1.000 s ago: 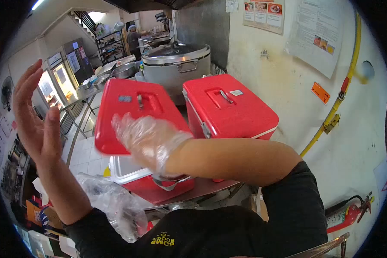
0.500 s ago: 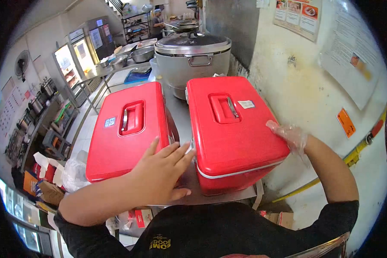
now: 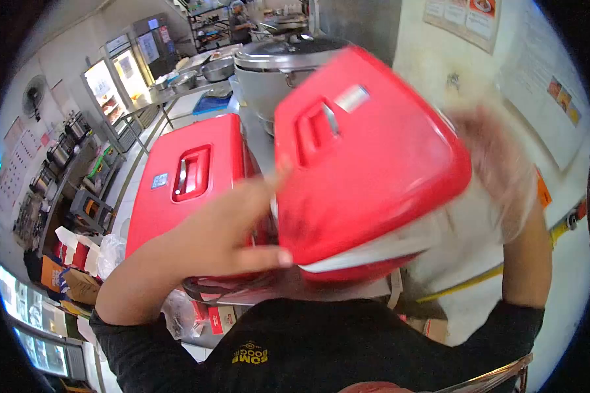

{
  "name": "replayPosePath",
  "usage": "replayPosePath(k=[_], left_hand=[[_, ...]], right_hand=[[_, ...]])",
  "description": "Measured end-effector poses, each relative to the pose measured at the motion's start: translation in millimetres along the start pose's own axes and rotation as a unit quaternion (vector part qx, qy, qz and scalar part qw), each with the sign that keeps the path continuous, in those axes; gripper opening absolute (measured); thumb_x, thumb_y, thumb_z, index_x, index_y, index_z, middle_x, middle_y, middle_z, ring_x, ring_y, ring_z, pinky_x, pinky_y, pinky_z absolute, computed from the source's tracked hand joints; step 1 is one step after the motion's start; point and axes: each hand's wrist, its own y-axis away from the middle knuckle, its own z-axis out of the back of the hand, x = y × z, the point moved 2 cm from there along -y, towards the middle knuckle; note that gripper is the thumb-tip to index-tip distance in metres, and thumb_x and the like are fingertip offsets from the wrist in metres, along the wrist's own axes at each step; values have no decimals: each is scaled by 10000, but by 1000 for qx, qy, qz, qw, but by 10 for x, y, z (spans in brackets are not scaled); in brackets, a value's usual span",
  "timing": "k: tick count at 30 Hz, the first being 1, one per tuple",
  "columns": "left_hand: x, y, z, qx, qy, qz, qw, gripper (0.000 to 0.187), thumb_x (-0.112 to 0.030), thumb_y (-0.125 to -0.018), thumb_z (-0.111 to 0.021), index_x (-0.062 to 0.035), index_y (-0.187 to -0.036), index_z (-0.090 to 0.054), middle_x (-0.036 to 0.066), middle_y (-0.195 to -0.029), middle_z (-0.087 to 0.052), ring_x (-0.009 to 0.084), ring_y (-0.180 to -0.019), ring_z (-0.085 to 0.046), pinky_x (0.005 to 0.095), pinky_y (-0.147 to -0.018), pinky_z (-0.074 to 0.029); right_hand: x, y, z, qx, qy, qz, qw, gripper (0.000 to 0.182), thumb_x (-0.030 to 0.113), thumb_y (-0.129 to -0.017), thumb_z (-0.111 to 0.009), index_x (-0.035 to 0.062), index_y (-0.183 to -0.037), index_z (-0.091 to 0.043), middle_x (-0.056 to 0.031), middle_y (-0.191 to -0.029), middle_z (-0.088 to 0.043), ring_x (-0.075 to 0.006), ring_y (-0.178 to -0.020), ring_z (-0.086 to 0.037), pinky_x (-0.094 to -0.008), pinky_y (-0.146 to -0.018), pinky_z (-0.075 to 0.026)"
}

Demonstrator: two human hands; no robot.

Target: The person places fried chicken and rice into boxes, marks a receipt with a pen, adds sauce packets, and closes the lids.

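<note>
We see the bare left hand (image 3: 233,226), thumb and blurred fingers spread apart, at the left edge of a red, rectangular, plastic-looking lid (image 3: 380,170). The right hand (image 3: 501,167), in a clear plastic glove (image 3: 514,203), is by the lid's raised right edge; we cannot tell whether it grips. The lid tilts over its red box body (image 3: 360,272), right side higher. If the loose glove slipped, we think the raised side could drop and nip the left thumb near the lower front corner. Farther out, a red lidded box (image 3: 160,213) stands just left and a large grey metal pot (image 3: 262,82) behind; a careless swing might knock either.
</note>
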Motion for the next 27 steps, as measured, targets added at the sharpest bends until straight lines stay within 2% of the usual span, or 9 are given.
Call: replayPosePath(k=[3,5,7,10,12,17,20,24,27], left_hand=[[-128,-90,147,-280,297,48,912,1222,-702,-632,-643,-21,-1432,-17,231,-1440,-234,340,-1237,-385,440,-1016,-309],[-121,-76,223,-360,339,63,867,1249,-721,-603,-652,-51,-1434,-3,195,-1435,-242,322,-1260,-353,452,-1034,-283],[32,151,149,-427,352,88,829,1197,-667,-624,-680,-55,-1430,-40,163,-1407,-283,301,-1260,-354,444,-1033,-289],[202,581,-16,-472,346,160,795,1005,-506,-694,-716,-54,-1398,-159,123,-1320,-378,273,-1218,-404,421,-997,-350],[226,717,-65,-508,350,187,764,814,-417,-743,-694,-62,-1350,-283,112,-1232,-454,263,-1168,-458,407,-947,-424],[151,770,-88,-572,334,205,721,838,-368,-736,-691,-57,-1370,-241,114,-1283,-418,278,-1201,-427,428,-974,-394],[97,667,60,-613,204,21,763,805,-420,-767,-635,-116,-1392,-230,136,-1375,-328,299,-1273,-346,488,-1030,-324],[33,903,96,-674,58,-54,735,762,-457,-780,-582,-164,-1400,-250,118,-1443,-240,303,-1323,-269,542,-1067,-236],[-31,1070,23,-678,-13,-71,731,770,-492,-768,-586,-198,-1401,-261,88,-1467,-199,292,-1348,-213,560,-1081,-173]], right_hand=[[399,-238,-682,234,5,70,970,570,508,-909,-410,41,-1219,-513,-127,-1211,-552,-204,-1066,-555,-369,-967,-412],[331,-511,-1097,338,-38,-69,938,553,279,-949,-385,-39,-1368,-216,-263,-1410,-262,-350,-1305,-300,-443,-1097,-244],[258,-380,-1531,316,130,180,922,568,510,-895,-453,50,-1222,-513,-125,-1180,-561,-209,-1018,-569,-354,-937,-438],[-392,-967,-1440,266,393,130,871,456,440,-877,-545,41,-1091,-595,-114,-1084,-590,-192,-935,-586,-332,-776,-506],[-844,-1168,-1310,308,652,55,691,608,564,-879,-436,20,-1098,-596,-165,-1057,-619,-277,-969,-580,-387,-862,-454],[-2434,-1434,-774,161,456,-337,808,776,665,-815,-426,81,-1325,-424,-205,-1326,-427,-336,-1230,-401,-493,-998,-320],[-2574,-1393,-802,140,343,-389,843,848,660,-760,-529,102,-1374,-351,-203,-1395,-341,-343,-1286,-324,-541,-1004,-291],[-2151,-1143,-1122,-6,277,-408,870,844,498,-701,-713,82,-1350,-368,-199,-1349,-393,-328,-1234,-385,-507,-972,-336],[-2496,-1325,-960,122,208,-357,902,826,357,-658,-778,31,-1305,-381,-190,-1249,-463,-325,-1145,-451,-460,-934,-374]])
